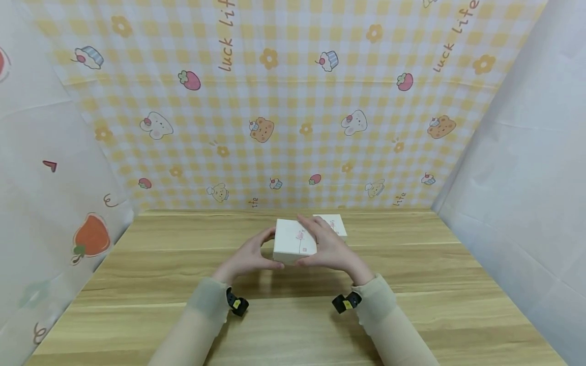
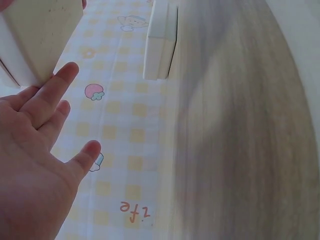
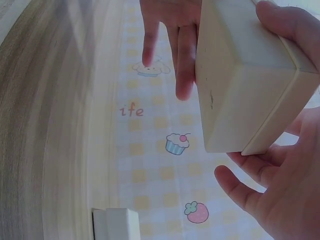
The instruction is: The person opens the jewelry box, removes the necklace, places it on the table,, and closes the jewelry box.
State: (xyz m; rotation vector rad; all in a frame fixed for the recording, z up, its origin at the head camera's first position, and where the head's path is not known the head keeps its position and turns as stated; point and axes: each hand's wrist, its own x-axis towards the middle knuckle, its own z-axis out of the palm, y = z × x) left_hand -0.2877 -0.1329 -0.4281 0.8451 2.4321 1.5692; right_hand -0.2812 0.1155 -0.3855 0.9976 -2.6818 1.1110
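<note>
Between both hands, a white lidded box (image 1: 288,238) with a pink flower print is raised over the wooden table, tilted. My right hand (image 1: 330,249) grips its right side, fingers over the top and thumb at the near lower edge. On the left side, my left hand (image 1: 249,255) holds it between the thumb at the near corner and fingers behind. In the right wrist view, a lid seam runs along the box (image 3: 250,95), and the left fingers lie along its plain underside. The left wrist view shows two left fingers spread away from the box.
A second white box (image 1: 338,222) with a similar flower print lies on the table (image 1: 174,284) just behind my right hand. A yellow checked cloth (image 1: 293,101) hangs at the back, and pale cloths (image 1: 517,152) flank both sides.
</note>
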